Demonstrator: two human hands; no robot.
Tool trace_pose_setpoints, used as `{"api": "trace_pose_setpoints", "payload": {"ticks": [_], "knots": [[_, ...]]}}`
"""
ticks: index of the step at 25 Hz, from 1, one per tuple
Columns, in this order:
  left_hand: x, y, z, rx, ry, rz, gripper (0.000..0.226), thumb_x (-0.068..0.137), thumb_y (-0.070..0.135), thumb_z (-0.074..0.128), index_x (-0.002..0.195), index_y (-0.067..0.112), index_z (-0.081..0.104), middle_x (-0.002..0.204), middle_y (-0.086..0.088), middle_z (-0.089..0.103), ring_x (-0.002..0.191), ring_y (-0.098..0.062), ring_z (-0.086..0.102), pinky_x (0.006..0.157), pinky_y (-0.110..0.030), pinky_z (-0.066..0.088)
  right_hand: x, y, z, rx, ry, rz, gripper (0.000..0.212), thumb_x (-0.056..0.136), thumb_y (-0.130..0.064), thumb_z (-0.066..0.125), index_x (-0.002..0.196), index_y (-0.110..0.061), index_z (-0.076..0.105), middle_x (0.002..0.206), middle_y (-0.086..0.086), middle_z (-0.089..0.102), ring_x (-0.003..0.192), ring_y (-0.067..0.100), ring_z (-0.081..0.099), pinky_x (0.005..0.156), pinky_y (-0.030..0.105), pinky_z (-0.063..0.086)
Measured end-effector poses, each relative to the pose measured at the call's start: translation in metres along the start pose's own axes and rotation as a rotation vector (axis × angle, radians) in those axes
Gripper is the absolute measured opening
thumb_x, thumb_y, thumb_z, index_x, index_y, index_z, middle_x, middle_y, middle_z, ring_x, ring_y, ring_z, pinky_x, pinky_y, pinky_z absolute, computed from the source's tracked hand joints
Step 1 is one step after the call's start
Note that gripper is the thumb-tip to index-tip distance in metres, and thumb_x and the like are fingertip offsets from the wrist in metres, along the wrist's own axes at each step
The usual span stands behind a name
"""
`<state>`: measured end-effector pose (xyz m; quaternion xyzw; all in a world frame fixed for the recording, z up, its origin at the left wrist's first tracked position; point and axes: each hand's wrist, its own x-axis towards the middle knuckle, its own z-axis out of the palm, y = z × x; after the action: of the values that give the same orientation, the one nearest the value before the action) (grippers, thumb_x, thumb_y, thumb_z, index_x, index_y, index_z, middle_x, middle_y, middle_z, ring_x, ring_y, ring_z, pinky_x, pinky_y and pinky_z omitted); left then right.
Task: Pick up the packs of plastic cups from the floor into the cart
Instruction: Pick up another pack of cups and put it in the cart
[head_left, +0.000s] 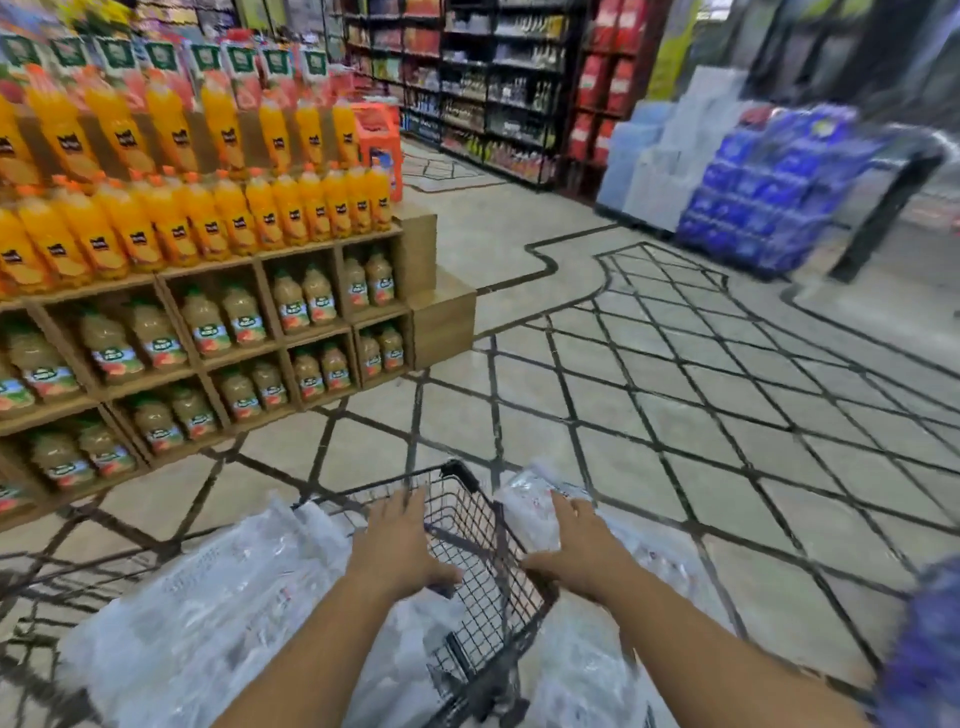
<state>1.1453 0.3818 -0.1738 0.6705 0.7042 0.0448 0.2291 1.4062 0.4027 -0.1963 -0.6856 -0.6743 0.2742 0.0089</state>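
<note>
L hand (400, 540) was held open over the wire cart (467, 514), fingers spread, nothing gripped. R hand (579, 551) was laid on a clear pack of cups (524, 506) at the cart's R rim, fingers straight, thumb spread. More packs (208, 597) were seen vs. the cart's L side, blurred.

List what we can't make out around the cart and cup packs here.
Head view only:
- Cart bottom: cut by lower edge, covered by arms.
- Left cup packs: motion blur merges them; count unclear.
- Right hand grip on right pack: palm hides it.
- Blue object: blurred, cropped by right edge.
</note>
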Motion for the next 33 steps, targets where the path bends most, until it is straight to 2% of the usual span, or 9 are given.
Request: {"api": "trace_pose_setpoints", "payload": {"ticks": [3, 9, 15, 19, 22, 24, 27, 29, 33], "knots": [[0.025, 0.069, 0.021, 0.055, -0.029, 0.115, 0.134, 0.061, 0.075, 0.079, 0.161, 0.027, 0.003, 0.169, -0.003, 0.006, 0.154, -0.029, 0.008, 0.122, -0.049, 0.023, -0.015, 0.07, -0.022, 0.051, 0.052, 0.12, 0.125, 0.072, -0.08, 0.07, 0.166, -0.029, 0.004, 0.167, 0.007, 0.019, 0.151, 0.03, 0.029, 0.118, 0.046, 0.037], [0.047, 0.217, 0.1, 0.033, -0.108, 0.293, 0.124, 0.07, 0.068, 0.078, 0.161, 0.022, 0.008, 0.167, -0.004, 0.013, 0.152, -0.027, 0.013, 0.123, -0.04, 0.019, -0.04, 0.226, -0.051, 0.161, 0.019, 0.262, 0.117, 0.081, -0.066, 0.074, 0.167, -0.029, 0.003, 0.17, 0.006, 0.011, 0.152, 0.029, 0.029, 0.114, 0.042, 0.041], [0.061, 0.316, 0.202, 0.027, -0.289, 0.226, 0.123, 0.073, 0.068, 0.077, 0.162, 0.022, 0.006, 0.168, -0.003, 0.009, 0.154, -0.025, 0.009, 0.123, -0.04, 0.02, -0.039, 0.367, -0.065, 0.142, -0.096, 0.385, 0.112, 0.083, -0.068, 0.071, 0.165, -0.026, 0.008, 0.165, 0.011, 0.021, 0.147, 0.034, 0.034, 0.111, 0.044, 0.044], [0.073, 0.33, 0.257, 0.035, -0.361, 0.137, 0.124, 0.07, 0.067, 0.078, 0.161, 0.017, 0.01, 0.167, -0.005, 0.017, 0.152, -0.025, 0.018, 0.121, -0.038, 0.024, -0.023, 0.407, -0.044, 0.207, -0.179, 0.404, 0.111, 0.088, -0.063, 0.069, 0.166, -0.022, 0.002, 0.167, 0.014, 0.013, 0.15, 0.036, 0.026, 0.117, 0.045, 0.036], [0.103, 0.32, 0.318, 0.007, -0.446, 0.058, 0.119, 0.069, 0.063, 0.083, 0.158, 0.014, 0.02, 0.16, -0.008, 0.03, 0.145, -0.028, 0.032, 0.115, -0.041, 0.032, -0.003, 0.437, 0.013, 0.27, -0.264, 0.484, 0.11, 0.088, -0.064, 0.069, 0.166, -0.021, 0.003, 0.166, 0.015, 0.014, 0.148, 0.037, 0.027, 0.118, 0.046, 0.035], [0.138, 0.299, 0.375, -0.036, -0.472, -0.068, 0.125, 0.061, 0.066, 0.086, 0.158, 0.017, 0.023, 0.153, -0.013, 0.041, 0.138, -0.035, 0.043, 0.11, -0.051, 0.041, 0.014, 0.46, 0.063, 0.296, -0.306, 0.542, 0.11, 0.088, -0.065, 0.069, 0.166, -0.021, 0.004, 0.166, 0.015, 0.013, 0.148, 0.037, 0.027, 0.117, 0.047, 0.036], [0.195, 0.244, 0.491, -0.043, -0.479, -0.226, 0.127, 0.05, 0.074, 0.086, 0.149, 0.023, 0.026, 0.132, -0.016, 0.058, 0.112, -0.043, 0.061, 0.088, -0.061, 0.055, 0.053, 0.501, 0.167, 0.337, -0.361, 0.594, 0.105, 0.09, -0.059, 0.067, 0.165, -0.021, 0.004, 0.164, 0.013, 0.016, 0.148, 0.036, 0.027, 0.114, 0.046, 0.036], [0.225, 0.198, 0.58, 0.031, -0.532, -0.244, 0.12, 0.056, 0.065, 0.09, 0.148, 0.015, 0.031, 0.134, -0.017, 0.054, 0.114, -0.041, 0.059, 0.09, -0.055, 0.054, 0.085, 0.532, 0.258, 0.317, -0.41, 0.623, 0.102, 0.092, -0.056, 0.065, 0.165, -0.019, 0.003, 0.161, 0.013, 0.018, 0.147, 0.036, 0.028, 0.111, 0.047, 0.037], [0.273, 0.103, 0.741, 0.117, -0.589, -0.26, 0.144, 0.029, 0.091, 0.077, 0.144, 0.013, 0.038, 0.14, -0.019, 0.05, 0.123, -0.041, 0.054, 0.094, -0.058, 0.052, 0.164, 0.595, 0.424, 0.176, -0.421, 0.575, 0.107, 0.088, -0.066, 0.067, 0.162, -0.014, 0.01, 0.149, 0.018, 0.032, 0.133, 0.039, 0.04, 0.102, 0.048, 0.043]]}}
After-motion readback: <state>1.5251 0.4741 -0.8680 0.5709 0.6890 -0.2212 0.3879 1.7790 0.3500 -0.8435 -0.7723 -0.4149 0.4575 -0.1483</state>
